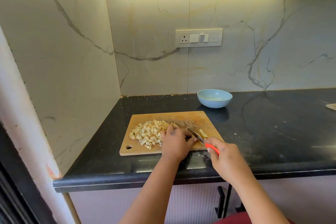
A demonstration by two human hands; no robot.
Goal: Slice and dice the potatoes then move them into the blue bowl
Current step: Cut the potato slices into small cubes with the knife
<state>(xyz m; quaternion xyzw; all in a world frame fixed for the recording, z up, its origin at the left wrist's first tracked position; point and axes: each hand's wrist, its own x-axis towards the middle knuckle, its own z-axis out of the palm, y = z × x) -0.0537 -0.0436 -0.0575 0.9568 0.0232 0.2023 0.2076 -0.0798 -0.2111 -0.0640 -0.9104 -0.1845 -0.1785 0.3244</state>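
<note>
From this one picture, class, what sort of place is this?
Most likely a home kitchen: a dark stone counter carries a wooden chopping board with diced potato, below a marble-look backsplash.

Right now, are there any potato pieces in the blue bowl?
No, the blue bowl looks empty, while the diced potato pieces lie piled on the cutting board.

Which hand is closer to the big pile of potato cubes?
Left. The left hand rests at the right edge of the potato cubes, touching them. The right hand is farther right, gripping the knife by its orange handle.
</note>
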